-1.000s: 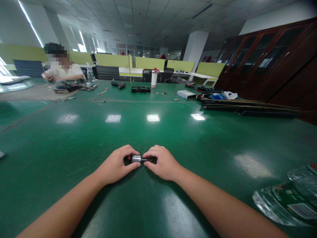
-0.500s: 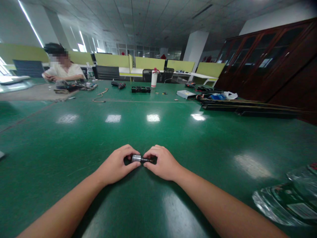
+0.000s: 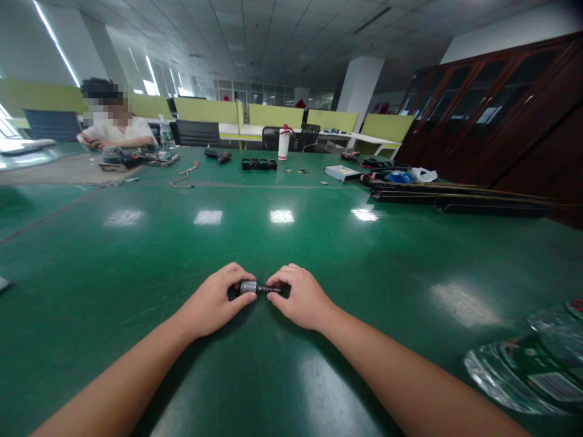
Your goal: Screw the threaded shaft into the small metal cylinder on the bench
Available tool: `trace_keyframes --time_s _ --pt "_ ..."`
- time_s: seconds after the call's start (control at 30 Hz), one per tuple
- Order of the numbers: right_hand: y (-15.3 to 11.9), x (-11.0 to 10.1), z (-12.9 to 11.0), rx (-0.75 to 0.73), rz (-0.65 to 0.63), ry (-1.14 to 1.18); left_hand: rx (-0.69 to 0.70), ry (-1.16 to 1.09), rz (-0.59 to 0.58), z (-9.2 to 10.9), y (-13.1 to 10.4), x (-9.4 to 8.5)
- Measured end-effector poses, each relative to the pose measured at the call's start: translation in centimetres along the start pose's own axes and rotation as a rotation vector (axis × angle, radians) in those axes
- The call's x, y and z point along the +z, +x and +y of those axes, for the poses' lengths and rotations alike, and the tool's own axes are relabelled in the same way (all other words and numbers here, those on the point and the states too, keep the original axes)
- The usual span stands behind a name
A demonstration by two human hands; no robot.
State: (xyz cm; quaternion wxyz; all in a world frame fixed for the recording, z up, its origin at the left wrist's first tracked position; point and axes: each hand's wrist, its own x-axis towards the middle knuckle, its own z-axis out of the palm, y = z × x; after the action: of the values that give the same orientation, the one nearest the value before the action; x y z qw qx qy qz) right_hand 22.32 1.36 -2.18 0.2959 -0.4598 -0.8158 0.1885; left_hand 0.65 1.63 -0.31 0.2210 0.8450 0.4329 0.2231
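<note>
Between my hands, just above or on the green tabletop (image 3: 246, 358), lies a small silver metal cylinder with a thin dark shaft (image 3: 248, 286). It looks like a small motor and points left to right. My left hand (image 3: 221, 300) pinches the cylinder body between thumb and fingers. At the other end, my right hand (image 3: 300, 297) has its thumb and fingers closed around the ridged shaft, whose tip shows inside the curl of the fingers. A short stretch of the shaft is visible between the two hands.
A large clear plastic bottle (image 3: 523, 370) lies at the near right. Farther back are a white flask (image 3: 283, 144), a black slotted part (image 3: 259, 164), a power drill (image 3: 217, 156), a grey box (image 3: 342, 173) and long dark strips (image 3: 455, 197). Another person (image 3: 121, 130) sits at the far left.
My right hand has shifted slightly right along the shaft, so more of it shows. My left hand and the cylinder have moved a little up and left.
</note>
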Motion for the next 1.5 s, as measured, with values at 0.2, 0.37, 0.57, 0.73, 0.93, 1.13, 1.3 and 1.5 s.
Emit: trace_keyframes --time_s 0.2,0.37,0.57,0.73,0.93,1.13,1.3,1.5 --pt "0.0 -0.1 0.0 0.044 0.017 -0.021 -0.025 0.008 0.015 -0.1 -0.1 0.1" --pt "0.0 -0.1 0.1 0.063 0.042 -0.031 -0.031 0.023 0.053 0.0 0.0 0.2" --pt "0.2 0.0 0.4 0.077 0.058 -0.040 -0.048 0.023 0.044 -0.1 0.0 0.3" --pt "0.2 -0.1 0.7 0.118 0.083 -0.044 -0.081 0.047 0.069 -0.2 0.1 0.5" --pt "0.2 -0.1 1.0 0.179 0.112 -0.071 -0.117 0.061 0.120 -0.2 0.1 0.4" --pt "0.2 -0.3 1.0 0.160 0.111 -0.060 -0.109 0.053 0.109 -0.5 0.1 0.3" --pt "0.2 -0.3 0.7 0.101 0.081 -0.017 -0.050 0.038 0.071 -0.5 0.0 0.3" --pt "0.0 0.0 0.2 -0.105 0.013 0.142 0.053 -0.009 -0.008 -0.3 0.0 0.3"
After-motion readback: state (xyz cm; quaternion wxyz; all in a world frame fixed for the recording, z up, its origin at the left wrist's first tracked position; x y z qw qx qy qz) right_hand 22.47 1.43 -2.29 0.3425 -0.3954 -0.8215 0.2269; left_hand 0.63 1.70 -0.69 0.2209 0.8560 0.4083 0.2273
